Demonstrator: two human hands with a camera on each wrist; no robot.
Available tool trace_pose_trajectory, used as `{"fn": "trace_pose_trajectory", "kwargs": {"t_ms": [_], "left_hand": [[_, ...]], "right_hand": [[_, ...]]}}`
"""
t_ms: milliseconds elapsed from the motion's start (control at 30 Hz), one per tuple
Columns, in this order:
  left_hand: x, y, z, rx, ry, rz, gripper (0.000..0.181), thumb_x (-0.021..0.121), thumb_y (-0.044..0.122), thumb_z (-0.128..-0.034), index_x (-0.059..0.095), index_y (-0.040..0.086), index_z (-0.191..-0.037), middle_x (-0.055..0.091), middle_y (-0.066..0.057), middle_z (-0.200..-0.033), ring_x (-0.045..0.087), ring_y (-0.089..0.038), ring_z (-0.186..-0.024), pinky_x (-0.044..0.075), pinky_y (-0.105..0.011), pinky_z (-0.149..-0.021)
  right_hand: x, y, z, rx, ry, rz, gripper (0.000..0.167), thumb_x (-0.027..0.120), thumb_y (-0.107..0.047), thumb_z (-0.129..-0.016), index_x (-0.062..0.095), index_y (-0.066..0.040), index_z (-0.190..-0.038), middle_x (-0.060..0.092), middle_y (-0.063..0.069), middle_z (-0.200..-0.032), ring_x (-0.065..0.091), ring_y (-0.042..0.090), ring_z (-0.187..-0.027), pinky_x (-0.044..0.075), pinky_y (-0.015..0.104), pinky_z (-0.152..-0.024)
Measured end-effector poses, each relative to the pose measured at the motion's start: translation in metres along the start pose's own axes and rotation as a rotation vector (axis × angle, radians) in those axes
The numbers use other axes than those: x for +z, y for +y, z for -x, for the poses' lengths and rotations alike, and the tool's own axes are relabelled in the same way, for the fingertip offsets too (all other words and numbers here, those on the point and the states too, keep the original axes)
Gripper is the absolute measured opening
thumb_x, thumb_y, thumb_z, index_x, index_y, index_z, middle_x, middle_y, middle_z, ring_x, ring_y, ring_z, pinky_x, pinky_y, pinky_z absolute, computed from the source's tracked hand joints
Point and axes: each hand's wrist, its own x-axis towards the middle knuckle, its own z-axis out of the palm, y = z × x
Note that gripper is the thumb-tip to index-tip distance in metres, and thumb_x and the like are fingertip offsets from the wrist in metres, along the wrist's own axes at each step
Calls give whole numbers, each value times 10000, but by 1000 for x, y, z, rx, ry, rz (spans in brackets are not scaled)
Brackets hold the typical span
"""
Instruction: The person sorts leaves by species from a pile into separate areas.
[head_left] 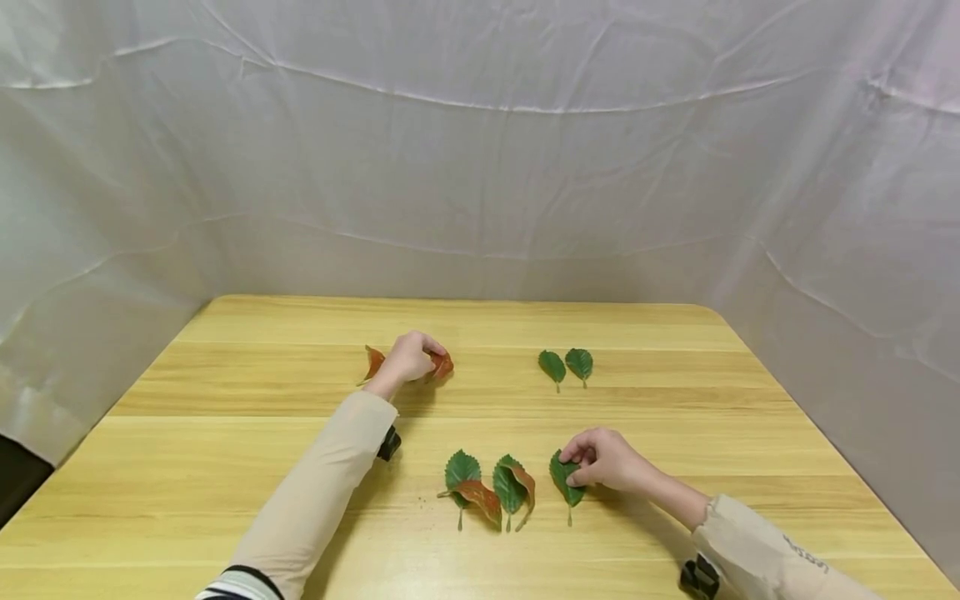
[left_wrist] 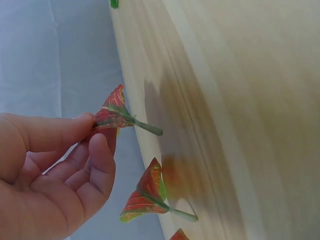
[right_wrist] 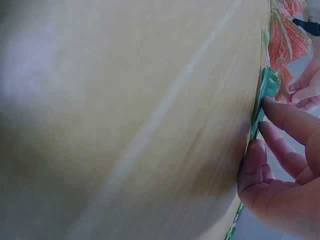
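Observation:
At the back left, my left hand [head_left: 407,360] pinches a red leaf [head_left: 442,365] between thumb and fingers. The left wrist view shows this leaf [left_wrist: 112,112] folded, its short green stem [left_wrist: 149,127] pointing away from the hand. Another red leaf [head_left: 374,363] lies left of that hand. At the front right, my right hand [head_left: 609,460] holds a green leaf [head_left: 562,475] lying on the table, with thumb and finger on its right side. In the right wrist view the fingertips [right_wrist: 270,106] touch the leaf [right_wrist: 269,85], partly hiding it.
Left of the right hand lie two green leaves [head_left: 460,467] with curled red leaves [head_left: 480,497] partly over them. Two more green leaves [head_left: 552,365] lie at the back right. The wooden table [head_left: 285,342] meets pale hanging cloth [head_left: 480,183] at its back and sides.

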Motion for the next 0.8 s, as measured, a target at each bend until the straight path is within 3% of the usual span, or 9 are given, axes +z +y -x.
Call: {"fn": "trace_pose_trajectory", "kwargs": {"t_ms": [333, 567, 633, 800], "left_hand": [[4, -4, -5, -42, -12, 1, 304, 510, -155, -775, 652, -38, -1016, 619, -169, -1022, 550, -235, -853, 454, -247, -627], [5, -5, -4, -78, -11, 58, 279, 528, -138, -789, 638, -46, -1028, 612, -179, -1023, 567, -191, -709, 480, -242, -574], [5, -5, -2, -73, 2, 60, 274, 542, -141, -771, 641, -48, -1008, 611, -179, -1022, 575, -211, -738, 484, -258, -582], [4, -3, 3, -19, 52, -45, 261, 585, -128, -730, 660, -35, -962, 599, -169, -1062, 540, -285, -956, 463, -298, -665]], "right_hand": [[0, 0, 1, -1, -2, 14, 197, 740, -20, -676, 653, 12, -850, 580, -18, -705, 470, 52, -603, 428, 213, -545], [0, 0, 0, 4, -5, 10, 196, 741, -18, -675, 651, 14, -846, 576, -23, -700, 470, 47, -600, 429, 211, -542], [0, 0, 0, 4, -4, 11, 196, 742, -19, -674, 651, 13, -845, 574, -24, -698, 470, 46, -600, 429, 210, -543], [0, 0, -1, 3, -4, 7, 197, 743, -17, -672, 652, 12, -844, 580, -15, -702, 472, 47, -600, 431, 211, -543]]}}
